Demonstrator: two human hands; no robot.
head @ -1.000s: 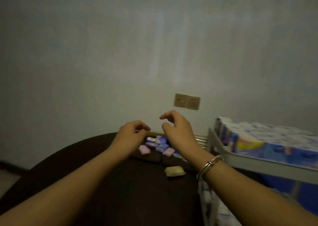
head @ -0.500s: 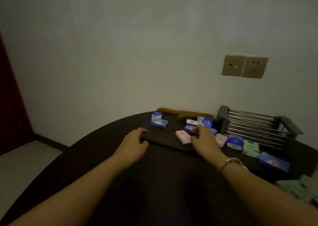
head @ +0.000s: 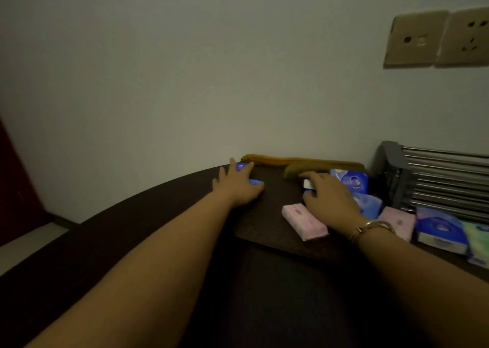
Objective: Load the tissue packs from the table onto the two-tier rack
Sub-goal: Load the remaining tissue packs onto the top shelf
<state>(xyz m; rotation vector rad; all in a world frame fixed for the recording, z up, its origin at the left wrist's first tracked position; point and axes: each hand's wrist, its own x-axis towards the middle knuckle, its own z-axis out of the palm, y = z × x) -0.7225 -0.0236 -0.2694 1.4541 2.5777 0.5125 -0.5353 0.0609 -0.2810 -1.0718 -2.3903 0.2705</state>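
Observation:
Several small tissue packs lie on a dark board (head: 267,223) at the back of a dark round table (head: 119,255). My left hand (head: 238,185) lies with spread fingers over two blue packs (head: 256,182) near the wall. My right hand (head: 329,198), with a bracelet on its wrist, curls its fingers round a white-and-blue pack (head: 307,183). A pink pack (head: 304,223) lies just left of that wrist. More packs sit to the right: an upright blue one (head: 350,181), a pink one (head: 398,222), a blue one (head: 439,228) and a green one (head: 479,239). No two-tier rack is in view.
A grey-framed rack of steel bars (head: 439,181) stands on the table at the right edge. A yellow-brown brush-like thing (head: 296,161) lies along the wall behind the packs. Two wall sockets (head: 434,39) are above it. A dark red door (head: 12,189) is at far left.
The view swung left, away from the white shelf with the big tissue bundle, and came closer. My left hand reached forward onto the blue packs; my right hand moved onto the white-and-blue pack.

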